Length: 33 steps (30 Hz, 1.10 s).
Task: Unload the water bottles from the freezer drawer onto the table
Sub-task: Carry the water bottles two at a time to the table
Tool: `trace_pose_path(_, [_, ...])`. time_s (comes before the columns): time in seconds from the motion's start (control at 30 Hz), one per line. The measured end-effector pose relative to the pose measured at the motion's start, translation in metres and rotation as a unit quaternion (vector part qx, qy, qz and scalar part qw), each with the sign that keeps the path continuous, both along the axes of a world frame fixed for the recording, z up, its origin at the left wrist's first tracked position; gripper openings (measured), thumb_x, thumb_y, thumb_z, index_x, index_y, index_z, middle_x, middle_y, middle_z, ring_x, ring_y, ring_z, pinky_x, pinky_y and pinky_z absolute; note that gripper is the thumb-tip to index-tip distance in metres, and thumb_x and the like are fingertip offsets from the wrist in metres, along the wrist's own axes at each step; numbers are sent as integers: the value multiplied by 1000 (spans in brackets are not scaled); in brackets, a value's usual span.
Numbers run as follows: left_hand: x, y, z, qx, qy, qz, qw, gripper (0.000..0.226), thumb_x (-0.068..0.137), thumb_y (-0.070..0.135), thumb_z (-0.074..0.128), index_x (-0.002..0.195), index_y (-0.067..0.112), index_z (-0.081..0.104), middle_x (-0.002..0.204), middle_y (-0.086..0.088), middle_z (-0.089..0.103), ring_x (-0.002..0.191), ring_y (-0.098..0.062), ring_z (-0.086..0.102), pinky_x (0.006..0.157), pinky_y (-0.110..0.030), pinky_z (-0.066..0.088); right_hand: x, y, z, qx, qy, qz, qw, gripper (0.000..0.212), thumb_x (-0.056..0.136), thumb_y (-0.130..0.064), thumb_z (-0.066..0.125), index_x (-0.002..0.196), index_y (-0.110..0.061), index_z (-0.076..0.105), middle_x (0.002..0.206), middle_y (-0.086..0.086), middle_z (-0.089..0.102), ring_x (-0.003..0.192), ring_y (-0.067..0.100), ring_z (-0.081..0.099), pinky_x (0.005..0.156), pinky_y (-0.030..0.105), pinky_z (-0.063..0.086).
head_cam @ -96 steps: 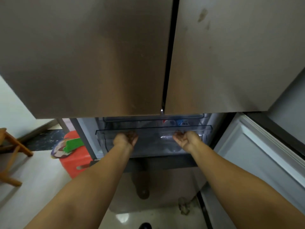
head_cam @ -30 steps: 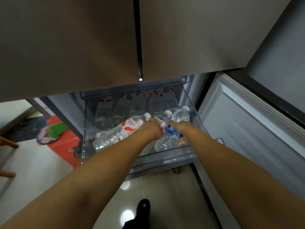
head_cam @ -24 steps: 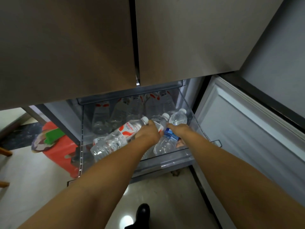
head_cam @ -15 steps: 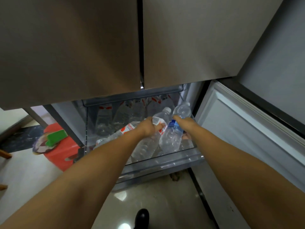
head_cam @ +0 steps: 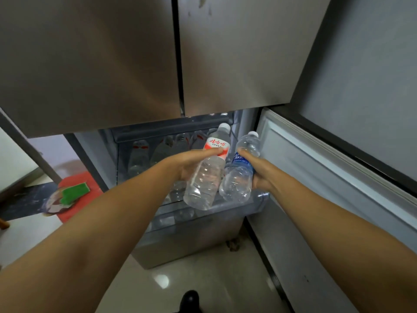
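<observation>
The left hand (head_cam: 191, 164) gripped a red-labelled water bottle (head_cam: 208, 171) and the right hand (head_cam: 259, 172) a blue-labelled water bottle (head_cam: 240, 172), both above the open freezer drawer (head_cam: 225, 208)'s front edge. Glossy tiled floor (head_cam: 203, 274) lay below; a red stool (head_cam: 74, 195) stood left.

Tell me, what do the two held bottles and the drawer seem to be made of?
Red-label bottle and blue-label bottle: apparently thin clear plastic, ribbed and glossy, white caps. Drawer: probably stiff see-through plastic, since other bottles show through its front wall.

2 bottles (head_cam: 222, 175) above drawer (head_cam: 228, 208), more bottles (head_cam: 158, 152) in back.
</observation>
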State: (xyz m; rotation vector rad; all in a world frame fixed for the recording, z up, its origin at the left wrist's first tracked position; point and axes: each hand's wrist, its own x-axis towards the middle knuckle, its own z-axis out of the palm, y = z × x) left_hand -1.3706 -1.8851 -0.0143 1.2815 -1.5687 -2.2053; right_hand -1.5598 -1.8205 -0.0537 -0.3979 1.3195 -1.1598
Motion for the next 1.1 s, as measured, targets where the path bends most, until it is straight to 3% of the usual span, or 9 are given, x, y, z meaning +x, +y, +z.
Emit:
trace_pose_path(0.1, [-10,36,-1,-53,16,19,998,19,85,32,68,98,21,61,82,0,75,76,-18,71,73,-35,57,0,30,2,-24,53,-29,998,51,79,-21,76,123,-3,57,99,18,68,83,30,68,78,45,58])
trace_pose_path(0.17, [-16,52,-10,-72,34,30,996,22,82,31,72,99,24,60,93,-3,74,87,-21,71,83,-41,56,-2,48,2,-38,101,-50,993,53,78,-15,76,124,-4,53,96,16,67,80,28,68,68,40,58])
trace_pose_path(0.23, [-23,68,-20,-98,39,29,994,22,82,31,73,99,27,60,100,-3,72,92,-22,70,89,-43,55,-6,73,3,-46,185,-58,980,55,78,-13,76,124,-9,47,100,11,65,84,25,67,68,35,56])
trace_pose_path(0.33, [-39,89,-33,-141,27,41,989,51,77,38,76,121,26,53,113,-4,68,100,-23,68,90,-44,55,-10,111,1,-42,301,-57,951,60,80,-14,74,129,-17,40,103,1,58,86,16,61,66,25,49])
trace_pose_path(0.4, [-50,100,-42,-166,21,38,985,69,71,43,79,130,25,47,114,-1,67,100,-22,67,87,-43,56,-14,134,-7,-30,325,-82,942,68,80,-19,75,136,-17,34,109,1,55,91,17,59,71,26,47])
trace_pose_path(0.63, [-65,137,-87,-214,-12,-47,976,52,78,25,77,118,20,45,107,0,63,95,-16,62,80,-27,53,-14,205,-50,19,322,-189,928,82,78,-19,77,144,-20,28,121,3,58,99,21,62,84,36,53])
trace_pose_path(0.8, [-62,143,-125,-228,-36,-147,962,57,73,29,81,115,21,44,106,-3,64,94,-19,64,87,-37,54,7,245,-77,65,311,-245,916,74,77,-10,77,138,-13,35,120,9,58,91,18,62,73,27,51])
trace_pose_path(0.93, [-60,146,-142,-229,-26,-225,947,67,66,40,83,118,18,47,102,-1,66,96,-21,67,86,-39,55,31,279,-99,92,317,-295,897,64,77,-6,76,130,-12,40,115,8,57,99,22,62,83,33,52])
trace_pose_path(1.1, [-75,168,-150,-230,-22,-314,921,59,74,33,80,119,22,44,101,5,63,94,-16,64,89,-38,54,60,328,-115,146,300,-354,874,78,79,-14,76,141,-16,28,123,5,53,110,24,57,91,39,50])
